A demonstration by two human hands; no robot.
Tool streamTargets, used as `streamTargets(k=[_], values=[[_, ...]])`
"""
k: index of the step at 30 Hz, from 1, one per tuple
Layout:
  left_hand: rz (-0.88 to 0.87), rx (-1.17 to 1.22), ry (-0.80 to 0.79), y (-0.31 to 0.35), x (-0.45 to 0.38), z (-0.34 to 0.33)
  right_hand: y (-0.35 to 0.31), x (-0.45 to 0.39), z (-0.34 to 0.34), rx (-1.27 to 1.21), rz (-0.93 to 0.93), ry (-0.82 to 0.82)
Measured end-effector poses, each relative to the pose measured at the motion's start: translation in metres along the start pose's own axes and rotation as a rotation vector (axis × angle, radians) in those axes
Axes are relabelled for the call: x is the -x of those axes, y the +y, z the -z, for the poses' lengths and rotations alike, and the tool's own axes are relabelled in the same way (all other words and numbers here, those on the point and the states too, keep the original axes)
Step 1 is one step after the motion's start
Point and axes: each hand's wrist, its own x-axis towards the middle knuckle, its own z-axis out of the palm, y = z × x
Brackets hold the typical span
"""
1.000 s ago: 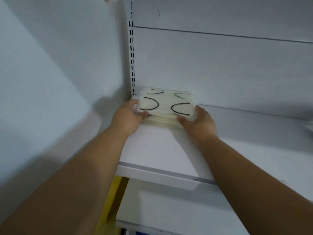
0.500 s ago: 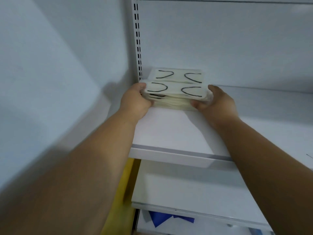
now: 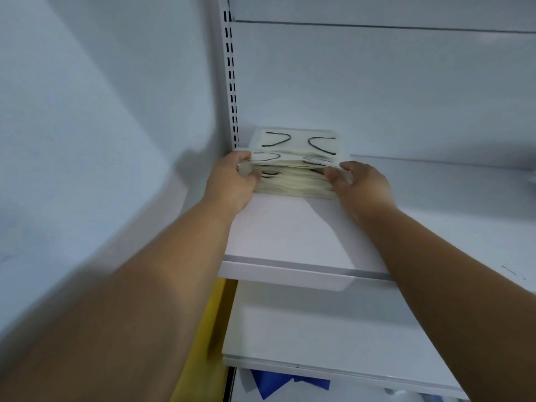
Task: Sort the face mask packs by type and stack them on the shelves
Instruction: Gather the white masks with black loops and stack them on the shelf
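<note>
Since the earlier frame the front stack of mask packs (image 3: 293,181) has sunk from a lifted hold to rest on the shelf (image 3: 290,239), and both thumbs now sit lower on its near face. It lies straight ahead of the hands, in the shelf's back left corner beside the slotted upright (image 3: 231,82), touching a second stack (image 3: 298,142) behind it. Its long axis runs left to right, so each hand takes one short end. The left hand (image 3: 232,178) grips the left end, fingers curled over the top edge; the right hand (image 3: 359,181) clasps the right end likewise. Both arms reach forward about equally, wrists level. My guess is the next move squares the front stack against the rear one.
</note>
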Motion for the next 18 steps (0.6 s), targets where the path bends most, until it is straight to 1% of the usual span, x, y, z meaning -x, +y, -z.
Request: streamTargets(k=[5,10,13,16,18], values=[[-0.069,-0.098,0.059,0.004,-0.008,-0.004,0.003,-0.006,0.01,0.077,0.056,0.025],[-0.058,-0.061,0.085,0.001,-0.016,-0.007,-0.001,-0.014,0.016,0.143,0.084,0.023],[0.02,0.025,0.087,-0.001,-0.017,-0.009,-0.001,-0.015,0.013,0.153,0.113,0.02],[0.076,0.084,0.083,0.003,-0.018,-0.009,0.003,-0.012,0.008,0.102,0.112,-0.001],[0.118,0.119,0.073,0.007,-0.019,-0.01,0.006,-0.008,0.004,0.073,0.109,0.018]])
